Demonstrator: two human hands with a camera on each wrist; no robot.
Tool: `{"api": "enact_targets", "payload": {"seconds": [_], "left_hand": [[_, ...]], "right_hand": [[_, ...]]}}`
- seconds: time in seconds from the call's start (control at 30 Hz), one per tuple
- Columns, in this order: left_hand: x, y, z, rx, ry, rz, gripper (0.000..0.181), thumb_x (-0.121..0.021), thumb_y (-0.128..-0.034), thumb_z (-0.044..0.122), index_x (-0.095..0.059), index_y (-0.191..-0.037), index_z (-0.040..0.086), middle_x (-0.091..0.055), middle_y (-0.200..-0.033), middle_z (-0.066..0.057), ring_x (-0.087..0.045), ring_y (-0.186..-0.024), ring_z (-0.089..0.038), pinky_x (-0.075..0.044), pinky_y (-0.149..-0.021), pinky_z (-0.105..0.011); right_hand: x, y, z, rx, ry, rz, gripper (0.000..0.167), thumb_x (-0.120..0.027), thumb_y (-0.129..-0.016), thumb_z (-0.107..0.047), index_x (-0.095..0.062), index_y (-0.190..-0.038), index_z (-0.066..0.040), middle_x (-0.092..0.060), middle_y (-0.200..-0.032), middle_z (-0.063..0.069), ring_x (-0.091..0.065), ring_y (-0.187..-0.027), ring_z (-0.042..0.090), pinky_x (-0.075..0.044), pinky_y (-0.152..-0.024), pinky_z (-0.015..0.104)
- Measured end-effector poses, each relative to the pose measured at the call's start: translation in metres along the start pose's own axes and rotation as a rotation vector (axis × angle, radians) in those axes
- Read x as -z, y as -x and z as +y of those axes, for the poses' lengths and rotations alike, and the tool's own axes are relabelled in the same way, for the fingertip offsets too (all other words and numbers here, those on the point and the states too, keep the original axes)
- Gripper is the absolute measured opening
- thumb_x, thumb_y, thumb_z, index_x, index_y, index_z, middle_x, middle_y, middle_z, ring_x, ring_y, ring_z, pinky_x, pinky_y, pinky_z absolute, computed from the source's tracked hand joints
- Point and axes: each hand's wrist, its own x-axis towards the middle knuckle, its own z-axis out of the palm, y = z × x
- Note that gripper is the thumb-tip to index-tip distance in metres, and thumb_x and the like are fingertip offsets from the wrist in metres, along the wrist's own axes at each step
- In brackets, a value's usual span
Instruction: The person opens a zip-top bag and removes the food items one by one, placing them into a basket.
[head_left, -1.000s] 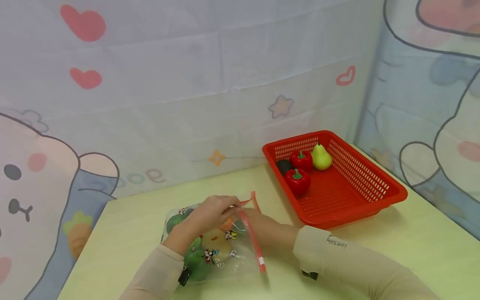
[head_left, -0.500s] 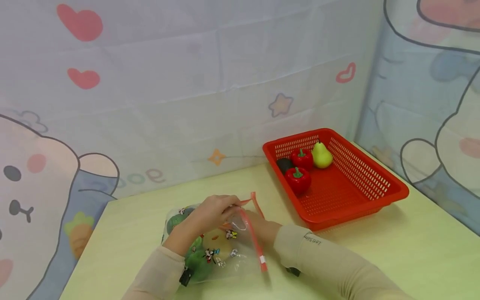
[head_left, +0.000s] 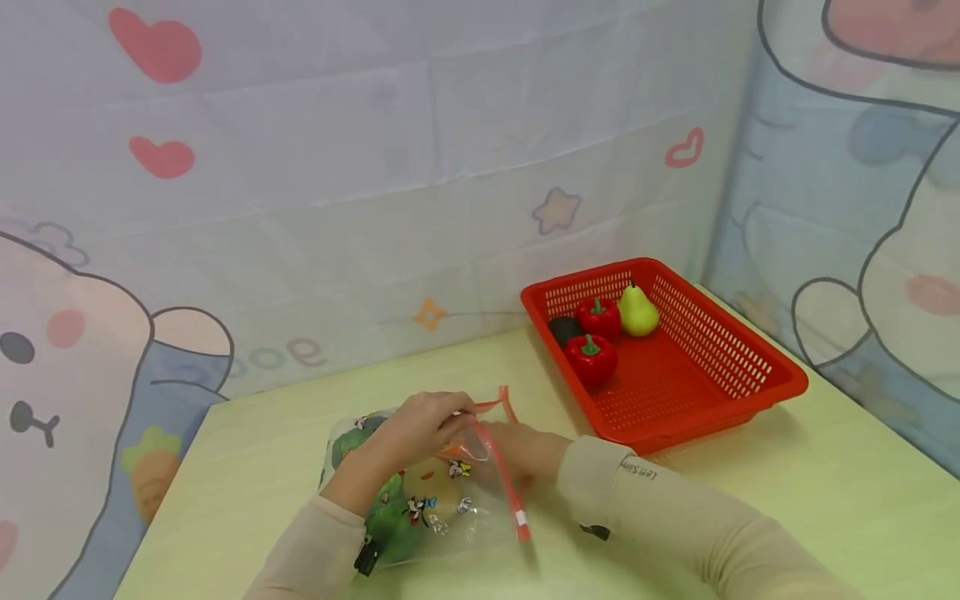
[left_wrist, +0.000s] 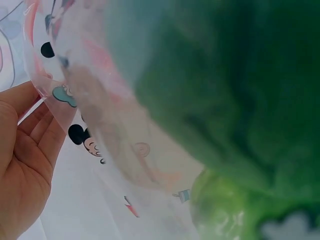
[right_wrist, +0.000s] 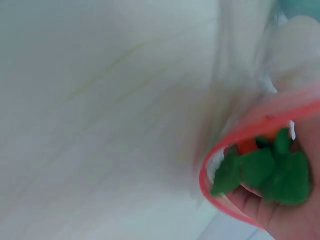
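Note:
A clear zip bag (head_left: 480,521) with cartoon prints and a red zip edge lies on the table, holding several green things and a rounded yellowish one. My left hand (head_left: 423,425) pinches the bag's upper edge near its mouth; thumb and fingers (left_wrist: 31,112) on the film show in the left wrist view. Inside the mouth is my right hand (head_left: 525,450), partly hidden by the film. It holds what looks like a carrot (right_wrist: 272,172), orange-red with a green leafy top, fingers curled round it. Close to the left wrist camera, a large green shape (left_wrist: 235,90) fills the view.
A red plastic basket (head_left: 720,417) stands at the right back, with two red bell peppers (head_left: 591,362), a green pear (head_left: 638,312) and a dark rounded item (head_left: 562,330) inside. Printed cloth (head_left: 337,167) hangs behind the pale yellow table (head_left: 255,450).
My right hand has gone further left into the bag's mouth, and its forearm has since drawn back slightly. The left hand keeps its place on the bag.

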Motion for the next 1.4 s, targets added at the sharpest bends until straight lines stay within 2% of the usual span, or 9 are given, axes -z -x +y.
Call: {"api": "enact_targets", "payload": {"seconds": [0.13,0.23,0.33,0.47,0.67,0.8,1.07,1.33,1.4], "left_hand": [[-0.003,0.001,-0.001,0.012,0.005,-0.016,0.014,-0.055,-0.0927,0.018,-0.064,-0.100,0.011,-0.068,-0.092,-0.001,-0.060,-0.074,-0.009,-0.050,-0.069,-0.024],[-0.004,0.003,-0.001,-0.001,0.003,-0.016,0.013,-0.055,-0.0925,0.018,-0.063,-0.100,0.011,-0.069,-0.093,-0.002,-0.061,-0.074,-0.010,-0.050,-0.069,-0.024],[-0.005,0.005,-0.002,0.011,0.020,-0.013,0.014,-0.055,-0.0924,0.018,-0.063,-0.102,0.012,-0.068,-0.094,0.000,-0.061,-0.074,-0.009,-0.050,-0.068,-0.023],[-0.005,0.008,-0.004,0.032,0.020,-0.004,0.014,-0.056,-0.0923,0.018,-0.064,-0.102,0.012,-0.068,-0.092,0.000,-0.056,-0.069,-0.006,-0.049,-0.067,-0.021],[-0.003,0.008,-0.005,-0.007,-0.011,0.023,0.013,-0.057,-0.0909,0.016,-0.064,-0.100,0.009,-0.068,-0.087,-0.001,-0.050,-0.062,-0.005,-0.048,-0.064,-0.020],[-0.002,0.008,-0.006,0.007,-0.008,0.013,0.013,-0.057,-0.0915,0.017,-0.064,-0.100,0.010,-0.068,-0.088,-0.002,-0.050,-0.063,-0.005,-0.048,-0.064,-0.021],[-0.004,0.011,-0.008,0.043,0.002,-0.024,0.014,-0.055,-0.0925,0.018,-0.064,-0.101,0.010,-0.068,-0.090,-0.001,-0.050,-0.063,-0.003,-0.047,-0.064,-0.020],[-0.006,0.012,-0.011,0.032,0.014,-0.013,0.015,-0.054,-0.0930,0.019,-0.063,-0.101,0.011,-0.068,-0.088,0.000,-0.051,-0.063,-0.002,-0.046,-0.063,-0.019],[-0.007,0.013,-0.012,0.040,0.023,-0.017,0.016,-0.054,-0.0932,0.019,-0.063,-0.102,0.010,-0.068,-0.089,-0.002,-0.052,-0.063,-0.002,-0.047,-0.063,-0.020]], "right_hand": [[0.002,0.011,-0.004,-0.003,0.150,-0.079,0.043,-0.053,-0.093,-0.029,-0.044,-0.133,-0.021,-0.058,-0.102,-0.003,-0.049,-0.075,0.010,-0.042,-0.064,0.022],[0.005,0.027,-0.006,0.016,0.225,-0.081,0.043,-0.056,-0.090,-0.026,-0.045,-0.132,-0.029,-0.055,-0.087,-0.002,-0.048,-0.071,0.011,-0.042,-0.056,0.023],[0.014,0.045,-0.010,-0.005,0.232,-0.046,0.038,-0.059,-0.088,-0.028,-0.049,-0.124,-0.021,-0.056,-0.087,0.000,-0.052,-0.072,0.015,-0.045,-0.057,0.026],[0.029,0.066,-0.015,-0.069,0.214,-0.006,0.031,-0.062,-0.085,-0.035,-0.051,-0.104,-0.012,-0.052,-0.079,0.000,-0.050,-0.067,0.016,-0.044,-0.058,0.027],[0.057,0.100,-0.018,-0.090,0.186,0.016,0.038,-0.064,-0.084,-0.041,-0.055,-0.108,-0.012,-0.050,-0.075,-0.002,-0.046,-0.064,0.012,-0.044,-0.059,0.025],[0.083,0.122,-0.015,-0.108,0.136,-0.019,0.030,-0.064,-0.084,-0.038,-0.054,-0.101,-0.016,-0.049,-0.075,-0.005,-0.046,-0.065,0.011,-0.043,-0.061,0.026],[0.130,0.148,0.020,-0.150,0.020,0.012,0.019,-0.057,-0.087,-0.039,-0.050,-0.094,-0.022,-0.047,-0.068,-0.008,-0.045,-0.060,0.009,-0.037,-0.058,0.025],[0.168,0.141,0.084,-0.241,-0.031,0.021,0.028,-0.053,-0.089,-0.037,-0.053,-0.101,-0.012,-0.051,-0.075,0.001,-0.049,-0.069,0.016,-0.038,-0.061,0.028],[0.169,0.136,0.102,-0.293,-0.045,0.035,0.040,-0.051,-0.090,-0.037,-0.054,-0.113,-0.005,-0.059,-0.092,0.012,-0.056,-0.083,0.024,-0.045,-0.071,0.037]]}}
